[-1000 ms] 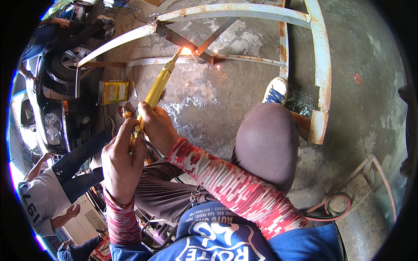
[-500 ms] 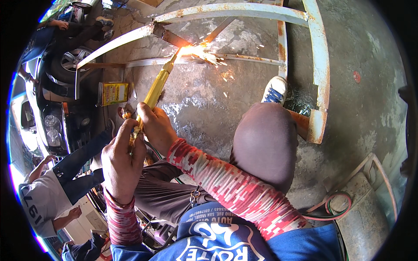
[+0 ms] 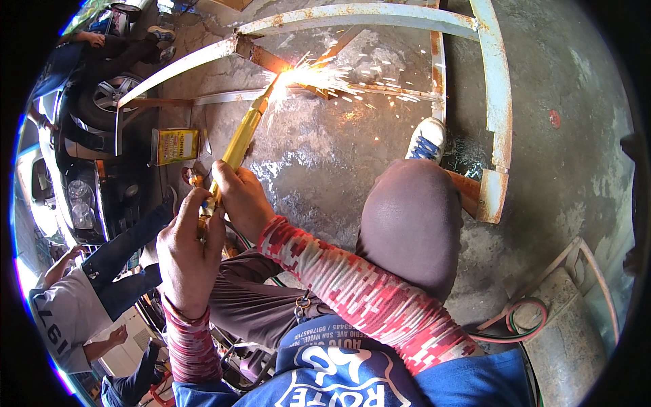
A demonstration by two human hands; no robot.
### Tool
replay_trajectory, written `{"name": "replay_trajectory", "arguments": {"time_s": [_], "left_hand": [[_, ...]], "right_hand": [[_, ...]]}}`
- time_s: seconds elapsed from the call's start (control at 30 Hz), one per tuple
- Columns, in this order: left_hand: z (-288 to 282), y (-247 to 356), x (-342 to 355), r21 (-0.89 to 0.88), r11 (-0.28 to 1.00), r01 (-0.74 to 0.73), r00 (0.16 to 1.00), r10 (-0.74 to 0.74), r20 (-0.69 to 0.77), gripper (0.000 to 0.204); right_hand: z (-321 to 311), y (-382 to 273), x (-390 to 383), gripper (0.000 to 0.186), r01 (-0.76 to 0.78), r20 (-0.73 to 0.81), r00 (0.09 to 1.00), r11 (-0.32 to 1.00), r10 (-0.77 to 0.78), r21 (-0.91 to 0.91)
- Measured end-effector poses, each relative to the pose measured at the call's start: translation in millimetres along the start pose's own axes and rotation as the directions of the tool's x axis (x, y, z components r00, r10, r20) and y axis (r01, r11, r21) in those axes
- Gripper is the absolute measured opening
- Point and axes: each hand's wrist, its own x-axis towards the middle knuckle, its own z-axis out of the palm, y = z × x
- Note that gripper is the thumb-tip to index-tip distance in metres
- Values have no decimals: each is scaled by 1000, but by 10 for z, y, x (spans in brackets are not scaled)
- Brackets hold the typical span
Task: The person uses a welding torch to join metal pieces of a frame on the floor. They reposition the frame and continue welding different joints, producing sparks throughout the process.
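A long yellow cutting torch (image 3: 241, 141) runs up from my hands to a bright burst of sparks (image 3: 306, 77) at the joint of crossed, rusty metal bars. My right hand (image 3: 244, 203) is closed round the torch body, and my left hand (image 3: 193, 247) grips its valve end just lower and to the left. Both forearms wear red camouflage sleeves. The torch tip is lost in the glare at the bars. These bars belong to a white, rust-spotted metal frame (image 3: 366, 15) lying on the concrete floor. My shoe (image 3: 426, 141) rests beside the frame's inner bar.
A black car (image 3: 71, 190) stands at the left, a yellow rectangular can (image 3: 178, 146) beside its wheel. Several people (image 3: 74, 308) are along the left edge. A grey gas cylinder (image 3: 559, 342) with coiled red and green hoses (image 3: 522, 305) lies at the lower right, near a bent metal tube (image 3: 597, 285).
The small glow at the bars has grown into a wide spray of sparks spreading to the right. My hands and the torch have stayed in nearly the same place.
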Motion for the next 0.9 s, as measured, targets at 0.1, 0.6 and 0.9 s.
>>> {"name": "replay_trajectory", "arguments": {"time_s": [0.1, 0.6, 0.9], "left_hand": [[6, -7, 9, -2, 1000, -14, 1000, 14, -4, 30], [-4, -3, 24, 5, 1000, -7, 1000, 7, 2, 29], [17, -16, 28, 15, 999, -38, 999, 38, 9, 30]], "right_hand": [[-4, -12, -12, 53, -17, -9, 1000, 1000, 17, 3], [-33, -74, -24, 57, -14, 13, 1000, 997, 15, -77], [-52, -33, 5, 57, -18, 17, 1000, 997, 20, -69]]}}
